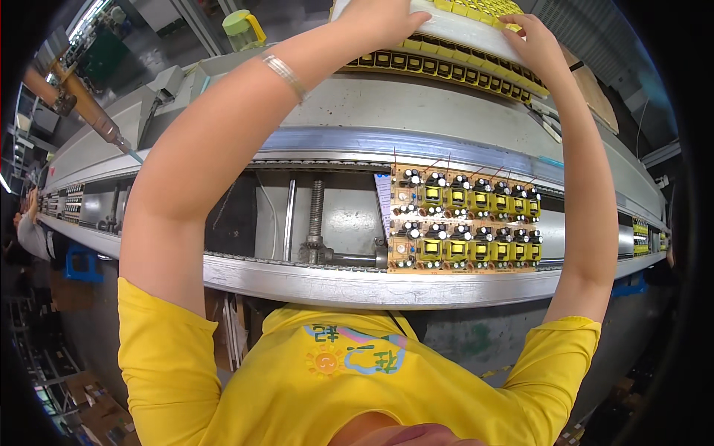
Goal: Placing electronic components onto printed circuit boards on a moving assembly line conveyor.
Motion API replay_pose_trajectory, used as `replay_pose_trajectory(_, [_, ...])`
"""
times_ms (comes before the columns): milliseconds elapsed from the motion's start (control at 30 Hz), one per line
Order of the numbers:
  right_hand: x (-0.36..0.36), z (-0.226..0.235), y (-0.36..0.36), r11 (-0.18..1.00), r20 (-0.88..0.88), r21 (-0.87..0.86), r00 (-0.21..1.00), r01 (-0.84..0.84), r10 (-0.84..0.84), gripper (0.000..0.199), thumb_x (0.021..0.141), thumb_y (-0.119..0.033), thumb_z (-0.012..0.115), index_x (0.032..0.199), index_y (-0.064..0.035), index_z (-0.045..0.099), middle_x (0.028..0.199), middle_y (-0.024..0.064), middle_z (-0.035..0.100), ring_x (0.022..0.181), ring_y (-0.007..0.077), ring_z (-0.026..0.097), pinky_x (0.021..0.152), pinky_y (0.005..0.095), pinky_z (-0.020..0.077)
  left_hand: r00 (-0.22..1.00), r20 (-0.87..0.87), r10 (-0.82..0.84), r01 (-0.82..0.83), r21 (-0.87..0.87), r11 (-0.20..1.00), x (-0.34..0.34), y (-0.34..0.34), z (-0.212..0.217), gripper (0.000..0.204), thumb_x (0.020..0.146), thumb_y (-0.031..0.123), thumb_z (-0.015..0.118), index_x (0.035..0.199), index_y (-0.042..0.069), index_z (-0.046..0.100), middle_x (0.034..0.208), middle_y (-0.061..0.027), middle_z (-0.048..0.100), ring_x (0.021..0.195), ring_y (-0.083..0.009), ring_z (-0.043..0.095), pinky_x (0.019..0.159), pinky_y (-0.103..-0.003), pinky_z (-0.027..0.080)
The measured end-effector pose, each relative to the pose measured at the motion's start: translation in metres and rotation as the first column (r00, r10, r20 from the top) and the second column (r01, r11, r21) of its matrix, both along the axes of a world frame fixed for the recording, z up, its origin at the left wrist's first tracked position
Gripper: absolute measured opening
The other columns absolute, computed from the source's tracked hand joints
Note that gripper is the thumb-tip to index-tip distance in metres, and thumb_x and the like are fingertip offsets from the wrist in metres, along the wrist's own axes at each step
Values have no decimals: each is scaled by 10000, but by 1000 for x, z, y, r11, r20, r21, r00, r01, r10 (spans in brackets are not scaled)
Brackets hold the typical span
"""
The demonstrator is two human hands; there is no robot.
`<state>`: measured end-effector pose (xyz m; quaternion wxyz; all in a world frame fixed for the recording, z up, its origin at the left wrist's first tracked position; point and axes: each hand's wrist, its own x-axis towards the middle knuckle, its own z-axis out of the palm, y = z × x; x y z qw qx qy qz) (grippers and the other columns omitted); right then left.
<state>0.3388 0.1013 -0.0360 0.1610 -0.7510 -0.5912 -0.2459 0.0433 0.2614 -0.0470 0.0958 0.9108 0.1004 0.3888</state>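
A white tray [470,36] filled with small yellow-and-black transformers [476,10] is at the far side of the bench, between my two outstretched arms. My left hand [383,21] grips its left part, thumb along the near side; the other fingers are hidden or cut off by the upper edge. At the right end, my right hand [537,43] is closed on the tray, its fingertips bent over the rim beside the yellow parts. Beneath it lie more rows of transformers [428,67]. Nearer me, a brown circuit board panel [404,196] carries two rows of yellow transformers and black capacitors.
The panel rests across the metal rails [312,288] of a conveyor. Pliers-like tools [547,123] lie below my right forearm. A green-lidded jug [239,30] stands at the back left, and an orange-brown jointed tool arm [97,115] hangs at left. Other boards [73,202] sit further along the line.
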Motion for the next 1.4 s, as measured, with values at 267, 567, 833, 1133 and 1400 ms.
replay_pose_trajectory(267, [-82,8,-23,971,-193,221,972,-93,137,238,986,-278,707,1080,-61,683,1000,72,726,937,184,698,823,311,534,984,-179,-9,-19,-154,988,45,1,16,283,913,175,664,1140,34,756,1214,-251,682,1091,-431,664,946,-490,536])
replay_pose_trajectory(567, [-258,-35,-100,915,-628,70,696,-396,349,312,877,-176,821,1123,-32,693,921,54,708,785,142,642,746,287,539,947,-63,315,-321,-144,936,42,-16,14,156,892,140,676,962,5,713,966,-227,712,945,-406,695,856,-475,553])
replay_pose_trajectory(833, [-259,-74,-125,931,-819,-192,574,-309,22,282,835,-61,816,1095,-13,717,960,15,663,818,93,580,751,250,492,942,160,-294,329,-605,725,-74,-90,-4,402,925,184,734,1231,0,550,1063,-159,726,954,-324,712,827,-418,559])
replay_pose_trajectory(1133, [-266,-77,-124,926,-652,-233,754,-298,79,260,840,-65,812,1090,-40,745,922,39,630,812,136,600,724,279,486,955,78,-285,257,-698,669,-176,-119,-67,336,868,184,788,1192,106,745,860,55,647,698,-40,484,653,-206,434])
replay_pose_trajectory(1400, [-282,-72,-123,921,-476,-251,867,-296,149,219,848,-66,801,1060,-26,771,898,104,638,788,247,638,714,358,525,960,11,-280,167,-826,539,-194,-119,-74,348,867,180,788,1202,101,738,791,64,570,685,-45,433,629,-214,406])
